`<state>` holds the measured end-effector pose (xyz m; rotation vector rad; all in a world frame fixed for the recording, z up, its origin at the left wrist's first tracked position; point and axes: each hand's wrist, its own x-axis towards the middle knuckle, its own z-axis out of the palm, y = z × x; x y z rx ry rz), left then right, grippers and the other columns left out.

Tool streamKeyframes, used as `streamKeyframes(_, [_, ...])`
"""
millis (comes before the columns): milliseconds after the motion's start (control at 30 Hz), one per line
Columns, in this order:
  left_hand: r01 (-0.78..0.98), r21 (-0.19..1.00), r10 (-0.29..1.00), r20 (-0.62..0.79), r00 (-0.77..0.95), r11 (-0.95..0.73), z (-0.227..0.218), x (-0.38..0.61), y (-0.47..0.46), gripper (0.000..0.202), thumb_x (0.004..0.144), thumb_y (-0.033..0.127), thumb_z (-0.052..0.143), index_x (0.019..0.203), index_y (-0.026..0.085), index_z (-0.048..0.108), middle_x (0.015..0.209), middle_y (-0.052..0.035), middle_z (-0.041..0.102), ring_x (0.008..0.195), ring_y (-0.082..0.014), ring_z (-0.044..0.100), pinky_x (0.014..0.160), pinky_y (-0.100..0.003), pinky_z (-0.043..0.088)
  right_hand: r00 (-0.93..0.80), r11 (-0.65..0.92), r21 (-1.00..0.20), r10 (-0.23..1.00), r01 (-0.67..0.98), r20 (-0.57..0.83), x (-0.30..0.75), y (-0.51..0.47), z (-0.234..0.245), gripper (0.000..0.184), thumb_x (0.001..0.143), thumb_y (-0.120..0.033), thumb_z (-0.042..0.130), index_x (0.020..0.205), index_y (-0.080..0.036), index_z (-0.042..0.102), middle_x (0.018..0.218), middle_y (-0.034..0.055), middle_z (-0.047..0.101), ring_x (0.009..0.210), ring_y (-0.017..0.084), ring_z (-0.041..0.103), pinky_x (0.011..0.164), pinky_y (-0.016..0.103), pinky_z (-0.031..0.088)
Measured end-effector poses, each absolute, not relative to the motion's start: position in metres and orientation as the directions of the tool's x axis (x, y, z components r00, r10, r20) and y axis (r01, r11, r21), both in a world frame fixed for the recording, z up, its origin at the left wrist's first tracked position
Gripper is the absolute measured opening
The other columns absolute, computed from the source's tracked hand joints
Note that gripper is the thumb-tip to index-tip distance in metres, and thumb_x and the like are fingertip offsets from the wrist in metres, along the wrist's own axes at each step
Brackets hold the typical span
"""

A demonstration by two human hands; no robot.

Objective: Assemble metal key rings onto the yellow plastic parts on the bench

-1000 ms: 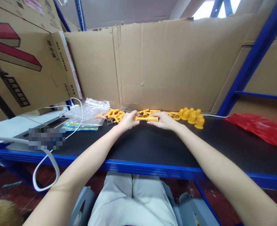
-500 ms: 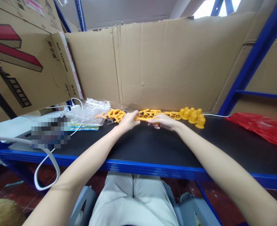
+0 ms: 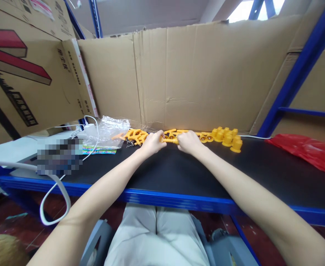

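Note:
Between my two hands runs a short yellow ribbed rod point(image 3: 170, 140), held level just above the black tabletop point(image 3: 165, 173). My left hand point(image 3: 153, 143) is closed on its left end. The fingers of my right hand point(image 3: 189, 143) are curled round the right end, so both ends are hidden. Behind the hands lie yellow plastic pieces with round openings point(image 3: 206, 139), partly covered by my right hand. A heap of yellow branching pieces point(image 3: 137, 136) sits left of my left hand. To the right, several yellow flanged cups point(image 3: 227, 138) stand grouped together.
A clear plastic bag point(image 3: 109, 129) and a white cable point(image 3: 54, 195) are at the left. At the right lies a red plastic bag point(image 3: 303, 149). Cardboard point(image 3: 179, 81) walls off the back. A blue rail point(image 3: 173, 199) edges the table's front.
My right hand has turned, and its fingers, stretched along the rod before, are now curled round the right end. My left hand keeps its grip almost in place.

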<state>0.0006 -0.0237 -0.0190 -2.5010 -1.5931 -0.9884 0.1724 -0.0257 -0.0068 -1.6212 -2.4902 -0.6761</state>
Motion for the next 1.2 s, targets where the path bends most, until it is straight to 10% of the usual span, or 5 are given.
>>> streamKeyframes(367, [0.826,0.139,0.716,0.590,0.374,-0.546,-0.024,0.000,-0.023,0.022,0.073,0.022,0.056,0.094,0.021,0.053,0.081,-0.0034,0.062,0.074,-0.0178,0.059,0.065,-0.025,0.040,-0.458,0.443,-0.117,0.865,0.889,-0.204,0.180,-0.009,0.016,0.013,0.068,-0.025,0.054,0.065,-0.015,0.063,0.060,0.0059,0.064,0.050,0.016,0.057,0.050,0.025,0.041])
streamKeyframes(633, [0.844,0.330,0.815,0.546,0.195,-0.423,-0.024,-0.003,-0.013,0.020,0.067,0.025,0.061,0.086,0.021,0.056,0.067,-0.0007,0.060,0.065,-0.0170,0.055,0.060,-0.025,0.038,-0.532,0.401,0.415,0.801,0.817,0.275,0.165,-0.009,0.007,0.028,0.075,-0.022,0.048,0.090,-0.009,0.068,0.089,0.0187,0.067,0.086,0.026,0.063,0.080,0.034,0.040])
streamKeyframes(967, [0.855,0.219,0.764,0.586,0.271,-0.471,-0.030,-0.001,-0.014,0.024,0.071,0.025,0.058,0.095,0.022,0.054,0.072,-0.0018,0.061,0.068,-0.0179,0.058,0.061,-0.025,0.038,-0.453,0.459,0.060,0.887,0.887,-0.092,0.172,0.010,0.013,0.023,0.066,-0.024,0.051,0.075,-0.012,0.068,0.064,0.0096,0.066,0.049,0.017,0.058,0.046,0.025,0.039])
streamKeyframes(1200, [0.775,0.267,0.737,0.582,0.344,-0.572,-0.029,-0.006,-0.014,0.032,0.074,0.044,0.057,0.096,0.021,0.053,0.070,-0.0003,0.059,0.063,-0.0151,0.054,0.058,-0.023,0.036,-0.476,0.455,0.155,0.867,0.877,0.150,0.179,0.002,0.007,0.027,0.072,-0.028,0.051,0.090,-0.018,0.069,0.083,0.0099,0.068,0.071,0.021,0.063,0.058,0.027,0.041])
